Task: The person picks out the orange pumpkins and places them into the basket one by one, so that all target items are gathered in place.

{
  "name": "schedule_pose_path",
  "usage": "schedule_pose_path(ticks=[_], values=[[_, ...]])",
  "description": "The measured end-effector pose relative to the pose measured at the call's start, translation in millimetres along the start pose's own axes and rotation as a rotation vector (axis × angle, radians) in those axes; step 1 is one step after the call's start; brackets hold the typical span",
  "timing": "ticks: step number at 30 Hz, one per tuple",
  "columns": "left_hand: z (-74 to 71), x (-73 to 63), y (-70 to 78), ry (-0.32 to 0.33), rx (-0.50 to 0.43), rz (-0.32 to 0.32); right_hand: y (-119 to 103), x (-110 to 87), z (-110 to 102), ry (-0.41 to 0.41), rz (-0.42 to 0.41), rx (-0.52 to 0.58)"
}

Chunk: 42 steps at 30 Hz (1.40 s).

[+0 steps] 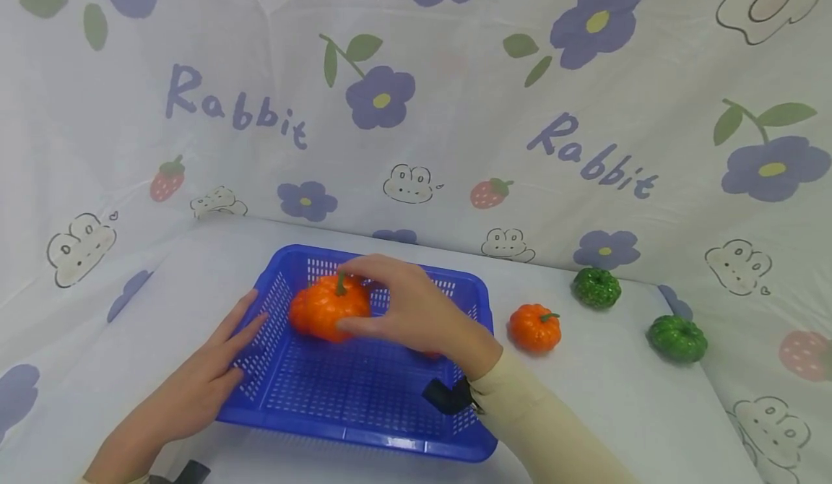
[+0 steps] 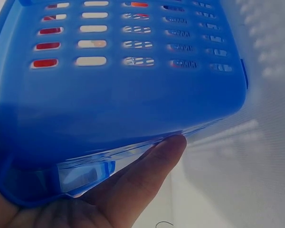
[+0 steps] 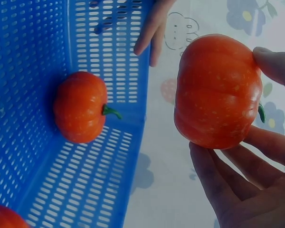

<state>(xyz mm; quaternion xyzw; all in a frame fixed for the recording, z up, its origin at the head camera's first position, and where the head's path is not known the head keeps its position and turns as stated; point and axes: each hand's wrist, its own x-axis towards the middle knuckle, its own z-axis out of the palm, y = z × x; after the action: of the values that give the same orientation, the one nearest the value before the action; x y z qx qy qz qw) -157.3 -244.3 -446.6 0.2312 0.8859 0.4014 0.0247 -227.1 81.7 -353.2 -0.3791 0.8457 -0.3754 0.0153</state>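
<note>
My right hand (image 1: 409,303) holds an orange toy pumpkin (image 3: 218,92) with a green stem, thumb on one side and fingers on the other, raised above the blue basket (image 1: 351,433). Behind the held one, another orange pumpkin (image 3: 80,107) lies inside the basket at its far left corner. A further orange-red one (image 3: 4,218) shows partly in the basket, mostly hidden by my right arm in the head view. My left hand (image 1: 204,376) rests on the basket's left side with its fingers straight; one digit touches the outer wall in the left wrist view.
To the right of the basket an orange pumpkin (image 1: 535,329) sits on the white table (image 1: 604,412). Two green pumpkins stand farther right, one speckled pumpkin (image 1: 596,287) at the back and one glossy pumpkin (image 1: 677,339) nearer the edge. A patterned cloth (image 1: 448,123) hangs behind.
</note>
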Motion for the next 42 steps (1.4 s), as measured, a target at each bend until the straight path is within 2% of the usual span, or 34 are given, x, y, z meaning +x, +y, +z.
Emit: schedule_pose_path(ticks=[8, 16, 22, 29, 38, 42], values=[[0.8, 0.9, 0.0, 0.01, 0.007, 0.016, 4, 8.7, 11, -0.019, -0.009, 0.017], [0.3, 3.0, 3.7, -0.024, 0.004, -0.054, 14, 14.2, 25, -0.06, 0.059, -0.003], [0.0, 3.3, 3.3, -0.012, 0.002, -0.027, 20, 18.0, 39, -0.091, 0.037, -0.032], [-2.1, 3.2, 4.5, -0.02, 0.016, -0.047, 22, 19.3, 51, -0.143, 0.026, -0.082], [-2.7, 1.8, 5.4, -0.017, 0.01, -0.033, 24, 19.3, 64, -0.22, 0.038, -0.113], [-3.3, 1.1, 5.5, -0.026, 0.012, -0.057, 25, 19.3, 72, -0.258, 0.026, -0.114]])
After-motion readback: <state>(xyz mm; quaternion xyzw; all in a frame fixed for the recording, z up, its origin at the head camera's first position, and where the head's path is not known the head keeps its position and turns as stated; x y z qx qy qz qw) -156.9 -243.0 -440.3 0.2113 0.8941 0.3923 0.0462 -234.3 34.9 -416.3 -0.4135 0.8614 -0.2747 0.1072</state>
